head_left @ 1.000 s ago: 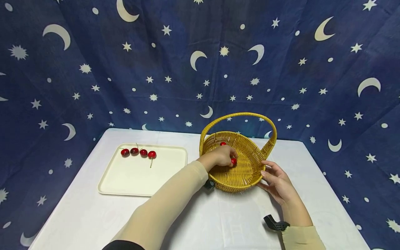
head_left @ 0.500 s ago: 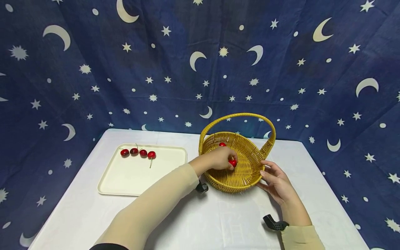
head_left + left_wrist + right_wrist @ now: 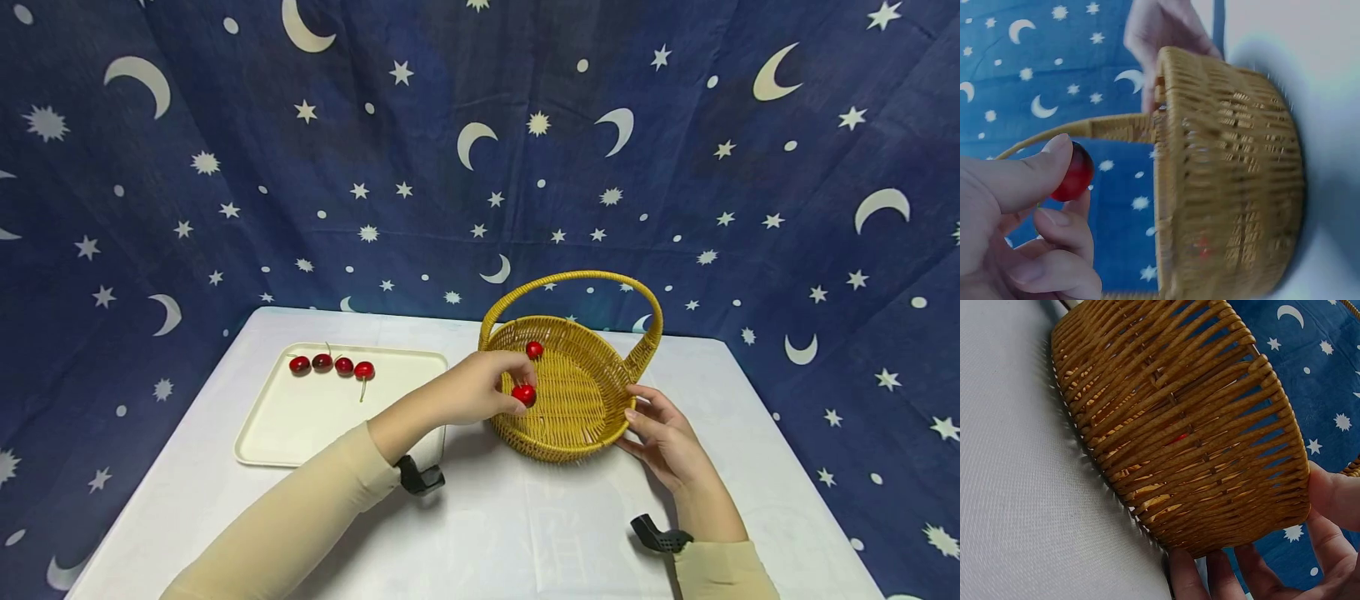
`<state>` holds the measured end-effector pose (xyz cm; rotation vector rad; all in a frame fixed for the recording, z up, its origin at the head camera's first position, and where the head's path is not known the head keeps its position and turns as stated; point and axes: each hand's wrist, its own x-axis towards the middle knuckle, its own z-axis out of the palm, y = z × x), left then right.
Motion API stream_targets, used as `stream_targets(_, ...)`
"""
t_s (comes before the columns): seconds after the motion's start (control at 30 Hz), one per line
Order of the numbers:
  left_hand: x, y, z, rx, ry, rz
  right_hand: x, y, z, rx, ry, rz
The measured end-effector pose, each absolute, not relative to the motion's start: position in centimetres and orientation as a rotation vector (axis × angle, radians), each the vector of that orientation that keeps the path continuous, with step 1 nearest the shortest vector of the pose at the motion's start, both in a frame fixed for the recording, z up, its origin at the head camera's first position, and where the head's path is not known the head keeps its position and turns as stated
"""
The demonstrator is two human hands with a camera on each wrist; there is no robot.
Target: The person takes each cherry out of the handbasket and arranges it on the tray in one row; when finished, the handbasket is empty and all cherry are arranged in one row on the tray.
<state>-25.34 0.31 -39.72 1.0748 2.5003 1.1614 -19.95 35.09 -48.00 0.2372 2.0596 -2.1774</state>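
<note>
Between thumb and fingers, my left hand [image 3: 480, 387] pinches a red cherry [image 3: 524, 395] over the left rim of a yellow wicker basket [image 3: 558, 450]. In the left wrist view that cherry [image 3: 1076, 174] looks dark at one end and is held above rim height, apart from the basket. Another cherry [image 3: 534, 350] lies inside the basket near its back left wall. My right hand [image 3: 675, 446] grips the basket's right rim, thumb on top and fingers against the outside, as the right wrist view shows on the woven wall [image 3: 1191, 425].
Left of the basket, a cream rectangular tray [image 3: 315, 437] holds a row of several cherries [image 3: 344, 367] near its far edge. A tall arched handle [image 3: 573, 277] rises over the basket. Behind the white table [image 3: 517, 533] hangs a dark blue cloth [image 3: 420, 150] with moons and stars.
My left hand has drawn back leftward from the inside of the basket to its left rim, carrying the pinched cherry. My right hand stays on the right rim.
</note>
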Motion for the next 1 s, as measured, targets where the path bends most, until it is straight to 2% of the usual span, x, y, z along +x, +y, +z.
stream_targets(0.27,-24.9,-6.1,-39.7,1.056,2.608,1.178,-20.0,35.1,-48.0,0.251,2.060,-2.184)
stream_targets(0.6,-27.6,-14.7,-43.5,0.661,2.846,1.080,-20.1,35.0,-48.0,0.247,2.067,-2.175)
stream_targets(0.83,-28.9,-16.8,-45.4,0.507,2.859,1.022,-20.1,35.1,-48.1,0.243,2.066,-2.182)
stream_targets(1.0,-29.4,-16.6,-46.2,0.524,2.899,0.924,-20.0,35.0,-48.1,0.236,2.075,-2.180)
